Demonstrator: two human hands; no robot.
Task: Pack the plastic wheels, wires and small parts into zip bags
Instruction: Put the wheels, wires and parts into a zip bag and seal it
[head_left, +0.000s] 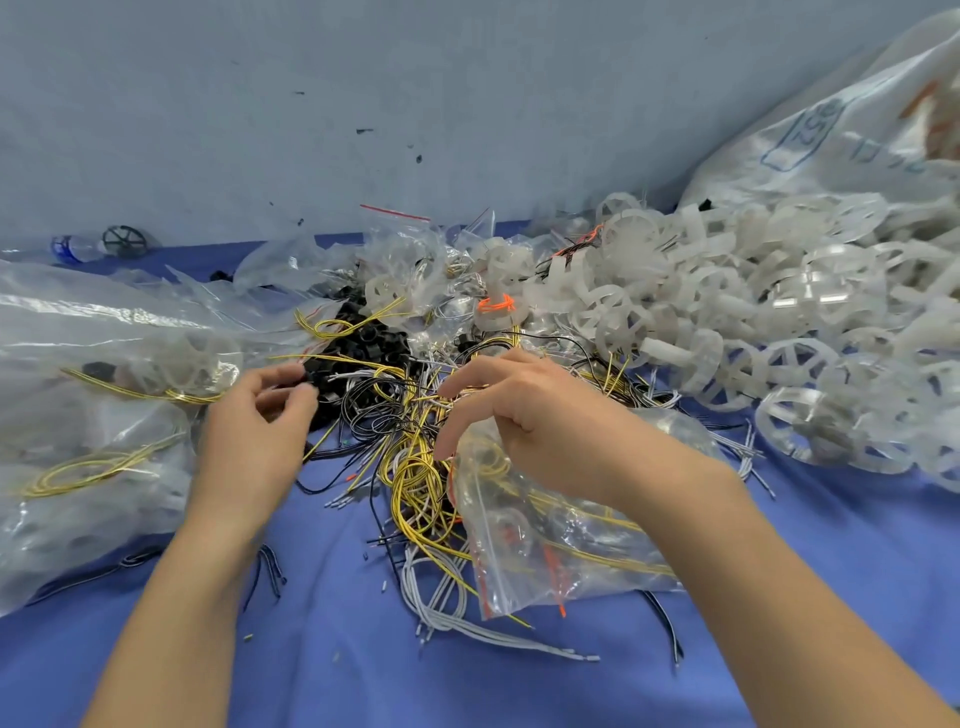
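One bag (519, 525) under right hand (545, 431)

blue table (337, 649) | wires (410, 467) centre | plastic wheels (727, 312) right | clear bags (78, 415) left

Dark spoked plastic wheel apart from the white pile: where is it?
The dark spoked plastic wheel lies far left in the head view, at the back of the blue table, beside a clear plastic bottle with a blue label.

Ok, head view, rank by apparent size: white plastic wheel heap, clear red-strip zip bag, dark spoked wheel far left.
white plastic wheel heap
clear red-strip zip bag
dark spoked wheel, farthest from camera
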